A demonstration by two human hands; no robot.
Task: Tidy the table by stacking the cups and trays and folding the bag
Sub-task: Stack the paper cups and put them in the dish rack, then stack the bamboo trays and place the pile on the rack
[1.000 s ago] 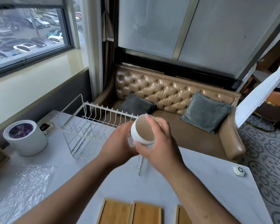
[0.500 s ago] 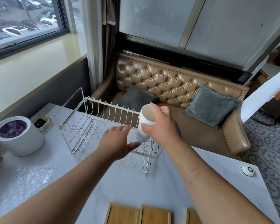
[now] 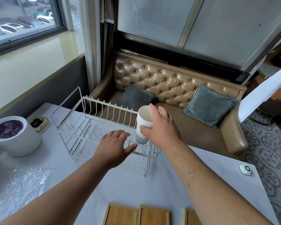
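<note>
The right hand gripped one stack of white cups, too nested to count, at the right end of one wire rack, the left hand was open with fingers spread near it, and three wooden trays were cut off by the lower edge, beside one clear bag

a: soft daylight comes from the window at upper left; the sill below it glares pale.
b: shadows are faint, focus sharp. the wide lens bends lines at the edges, and the plastic bag glints.
</note>
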